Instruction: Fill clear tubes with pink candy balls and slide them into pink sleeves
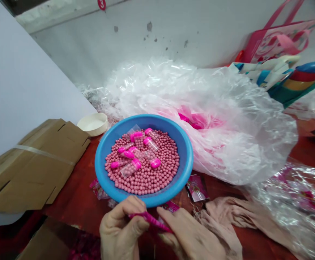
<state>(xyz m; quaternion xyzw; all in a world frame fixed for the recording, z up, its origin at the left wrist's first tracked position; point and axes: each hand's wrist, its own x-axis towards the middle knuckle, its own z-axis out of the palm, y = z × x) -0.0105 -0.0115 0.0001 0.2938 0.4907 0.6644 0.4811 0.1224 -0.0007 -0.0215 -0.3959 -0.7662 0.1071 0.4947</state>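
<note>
Between my two hands, just in front of the basin, is a small flat pink packet (155, 221), seen nearly edge-on. My left hand (123, 225) pinches its left end between thumb and fingers. My right hand (190, 234) grips the other end, its fingertips partly hidden. The blue basin (186, 159) beyond is filled with round pink beads (157, 182). On top of the beads lie several small clear tubes with bright pink caps, one a capped tube (131, 168) near the front, with beads inside. A printed pink packet (197, 187) lies right of the basin.
Folded cardboard (35, 162) and a white bowl (93, 124) stand at left. A large clear plastic bag (228, 144) with pink pieces fills the back right. A beige cloth (235, 216) lies at right on the red table (73, 195). A pink bag (276, 39) is behind.
</note>
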